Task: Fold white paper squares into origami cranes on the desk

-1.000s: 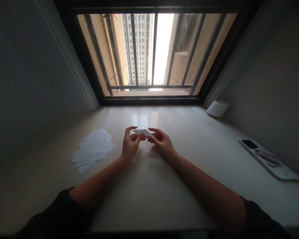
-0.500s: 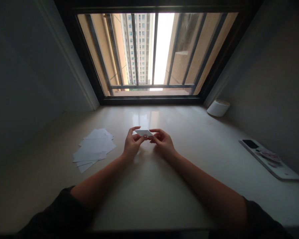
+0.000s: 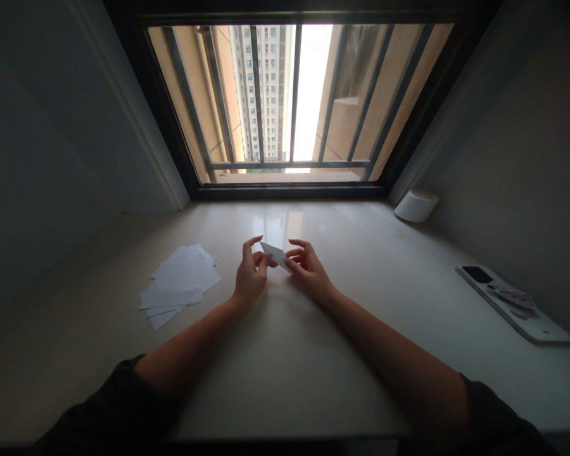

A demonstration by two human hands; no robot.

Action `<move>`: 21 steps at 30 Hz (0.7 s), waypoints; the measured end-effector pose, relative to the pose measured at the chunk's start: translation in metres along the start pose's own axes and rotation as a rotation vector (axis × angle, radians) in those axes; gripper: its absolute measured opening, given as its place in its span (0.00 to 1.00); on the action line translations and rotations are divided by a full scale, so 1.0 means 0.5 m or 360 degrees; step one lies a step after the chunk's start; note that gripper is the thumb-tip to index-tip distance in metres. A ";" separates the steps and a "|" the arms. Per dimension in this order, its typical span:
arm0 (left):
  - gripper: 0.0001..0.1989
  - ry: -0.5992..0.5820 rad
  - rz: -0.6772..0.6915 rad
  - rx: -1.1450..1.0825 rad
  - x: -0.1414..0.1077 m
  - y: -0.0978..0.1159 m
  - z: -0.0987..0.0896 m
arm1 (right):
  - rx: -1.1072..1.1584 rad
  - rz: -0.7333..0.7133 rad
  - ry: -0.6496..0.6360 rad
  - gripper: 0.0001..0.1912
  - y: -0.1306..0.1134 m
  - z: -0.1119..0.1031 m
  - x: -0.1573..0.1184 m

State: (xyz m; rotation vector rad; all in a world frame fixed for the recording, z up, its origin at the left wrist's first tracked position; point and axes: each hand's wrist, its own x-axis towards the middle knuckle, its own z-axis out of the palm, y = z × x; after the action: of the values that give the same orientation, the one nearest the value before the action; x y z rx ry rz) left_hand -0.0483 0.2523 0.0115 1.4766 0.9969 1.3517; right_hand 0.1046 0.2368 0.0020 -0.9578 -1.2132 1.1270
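Note:
A small folded piece of white paper [image 3: 273, 252] is held up over the middle of the sill, its left end tilted upward. My left hand [image 3: 252, 273] pinches its lower left side between thumb and fingers, with the index finger raised off it. My right hand [image 3: 310, 271] grips its lower right end, thumb in front and index finger lifted. The fingertips partly hide the paper's lower edge. To the left of my left hand lies a loose pile of white paper sheets [image 3: 180, 278], spread unevenly and overlapping.
A pale, smooth windowsill [image 3: 285, 367] lies under my arms. At the right lies a phone [image 3: 513, 304] in a light case, camera side up. A white cylindrical object [image 3: 417, 206] stands in the far right corner. Behind is a barred window with a dark frame [image 3: 289, 192].
The folded paper has turned from nearly level to slanting down to the right. Both index fingers have come up off it, and my hands have moved slightly apart.

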 end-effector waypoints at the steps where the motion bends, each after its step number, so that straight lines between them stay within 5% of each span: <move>1: 0.23 0.0002 0.0007 0.0033 -0.001 0.000 0.000 | 0.0003 -0.0010 -0.0018 0.26 0.000 0.000 -0.001; 7: 0.22 -0.0077 0.0107 0.0298 -0.006 0.007 -0.001 | -0.0179 -0.0018 -0.0218 0.16 -0.009 0.002 -0.007; 21: 0.17 -0.0210 0.0004 0.0037 0.001 0.013 -0.001 | -0.0752 -0.0489 -0.0045 0.26 -0.001 0.001 -0.014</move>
State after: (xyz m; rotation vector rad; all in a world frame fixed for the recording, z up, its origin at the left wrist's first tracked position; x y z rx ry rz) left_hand -0.0487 0.2507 0.0179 1.5633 0.9295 1.2313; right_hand 0.1042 0.2296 0.0012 -1.0579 -1.6277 0.6224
